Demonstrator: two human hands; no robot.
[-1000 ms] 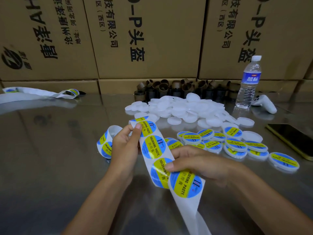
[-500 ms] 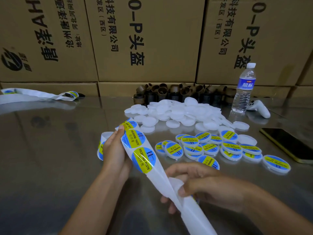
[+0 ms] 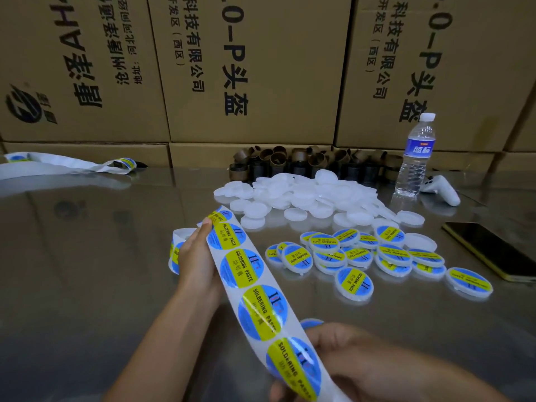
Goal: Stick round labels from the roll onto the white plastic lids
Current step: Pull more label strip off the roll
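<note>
My right hand (image 3: 362,369) grips the label strip (image 3: 242,268) low: limp, glossy, light, so I'd peel labels by the edge | my left hand (image 3: 197,256) holds the roll (image 3: 175,248) | labelled lids (image 3: 353,282) beyond | bare white lids (image 3: 304,192) farthest: rigid, slidey.

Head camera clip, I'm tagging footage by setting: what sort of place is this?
Probably a warehouse or small packing workshop: stacked cardboard cartons behind a metal table, a heap of blank white lids, and labelled lids beside it.
</note>
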